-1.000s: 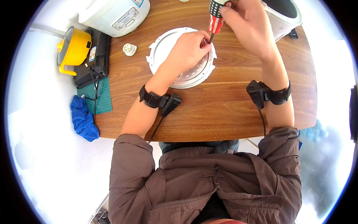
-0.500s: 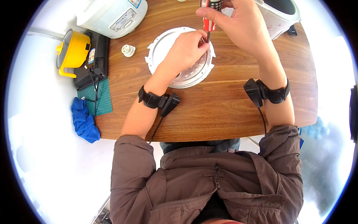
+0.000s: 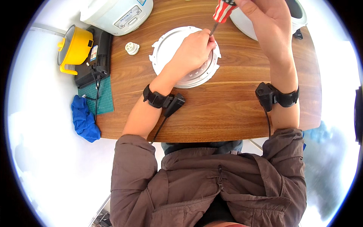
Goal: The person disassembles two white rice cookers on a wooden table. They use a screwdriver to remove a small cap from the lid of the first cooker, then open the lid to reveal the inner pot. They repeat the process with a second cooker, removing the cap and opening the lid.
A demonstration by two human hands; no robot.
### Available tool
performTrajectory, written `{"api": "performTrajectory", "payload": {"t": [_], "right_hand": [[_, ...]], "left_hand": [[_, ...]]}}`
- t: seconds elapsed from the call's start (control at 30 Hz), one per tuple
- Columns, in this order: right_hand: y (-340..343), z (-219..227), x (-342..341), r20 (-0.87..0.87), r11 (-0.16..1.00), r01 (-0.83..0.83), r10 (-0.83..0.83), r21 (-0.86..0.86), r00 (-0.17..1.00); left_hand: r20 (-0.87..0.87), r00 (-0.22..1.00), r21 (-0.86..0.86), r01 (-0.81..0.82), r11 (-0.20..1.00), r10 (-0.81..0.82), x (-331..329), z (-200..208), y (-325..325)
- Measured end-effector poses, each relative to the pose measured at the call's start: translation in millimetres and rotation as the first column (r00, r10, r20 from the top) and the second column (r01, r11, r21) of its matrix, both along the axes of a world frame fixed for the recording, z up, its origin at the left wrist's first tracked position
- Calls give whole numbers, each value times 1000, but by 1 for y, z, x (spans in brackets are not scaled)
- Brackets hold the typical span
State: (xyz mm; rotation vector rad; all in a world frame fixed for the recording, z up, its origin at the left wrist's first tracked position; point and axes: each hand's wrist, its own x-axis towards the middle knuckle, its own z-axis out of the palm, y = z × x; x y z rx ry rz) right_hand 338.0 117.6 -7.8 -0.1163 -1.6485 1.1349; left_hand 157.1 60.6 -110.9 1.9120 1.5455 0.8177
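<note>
My right hand [image 3: 270, 28] grips the striped handle of a red-and-white screwdriver [image 3: 224, 11] near the top of the view. The shaft slants down and left toward the fingertips of my left hand [image 3: 193, 49]. That hand is closed in a pinch over the right side of a round, pale lid plate [image 3: 162, 49] lying on the table. What the pinched fingers hold, if anything, is hidden. The plate has tabs along its rim and a dotted pattern on its lower right part, partly covered by my left hand.
A white cap-like part [image 3: 132, 48] lies left of the plate. A white rice cooker [image 3: 128, 19] stands behind it, another white pot body [image 3: 245, 22] at the back right. Along the left are a yellow pot [image 3: 77, 45], a black device [image 3: 102, 64], a green mat [image 3: 105, 96] and a blue cloth [image 3: 85, 119].
My right hand has moved right and up with the screwdriver, which now tilts away from upright. My left hand stays pinched at the plate.
</note>
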Motion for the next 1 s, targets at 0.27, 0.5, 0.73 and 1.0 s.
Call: {"api": "performTrajectory", "payload": {"t": [0.27,0.5,0.73,1.0], "right_hand": [[-6,0,-11,-42,975,221,-222,-24,974],[-14,-5,-26,47,971,238,-238,12,970],[-17,-13,-39,93,969,245,-242,-19,966],[-8,-6,-57,41,966,254,-252,-56,967]], "left_hand": [[77,987,-18,-139,990,140,-56,32,-1],[-293,923,-52,-276,960,249,-162,51,-48],[-481,871,113,-55,992,103,-184,10,-58],[-345,932,67,-95,993,113,-185,6,-61]]}}
